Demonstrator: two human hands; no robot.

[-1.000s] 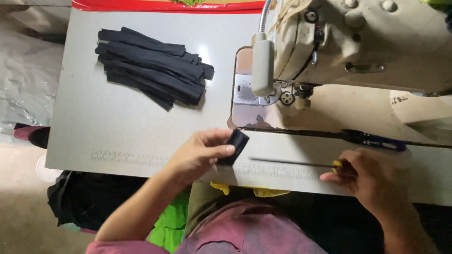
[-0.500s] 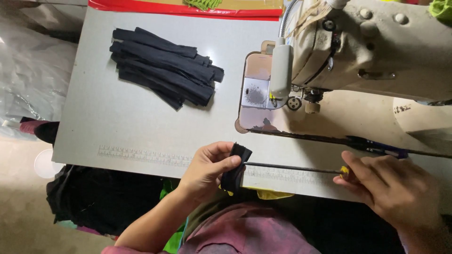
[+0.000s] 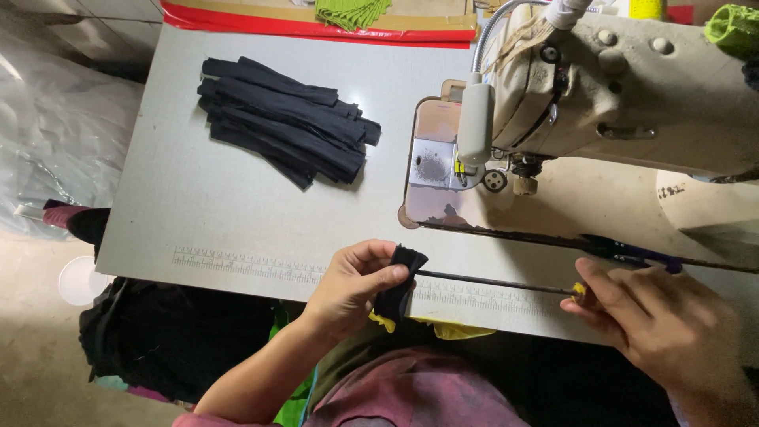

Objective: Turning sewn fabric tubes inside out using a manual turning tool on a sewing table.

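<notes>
My left hand (image 3: pixel 353 282) pinches a small piece of black fabric (image 3: pixel 398 279) at the table's front edge. A thin dark rod (image 3: pixel 494 283) runs from that fabric rightward across the table. My right hand (image 3: pixel 655 320) grips the rod's yellow-handled end (image 3: pixel 579 290). A pile of several black fabric strips (image 3: pixel 285 122) lies on the grey table (image 3: pixel 205 205) at the back left, apart from both hands.
A cream sewing machine (image 3: pixel 624 87) with a white lamp (image 3: pixel 474 122) fills the right side; its needle plate (image 3: pixel 433 162) sits ahead of my hands. A red-edged board (image 3: pixel 316 28) with green cloth (image 3: pixel 352 9) lies at the back. Dark cloth (image 3: pixel 166 336) hangs below the table.
My left hand slid the black fabric piece to the left along the rod, baring more of the rod. My right hand stays on the yellow end.
</notes>
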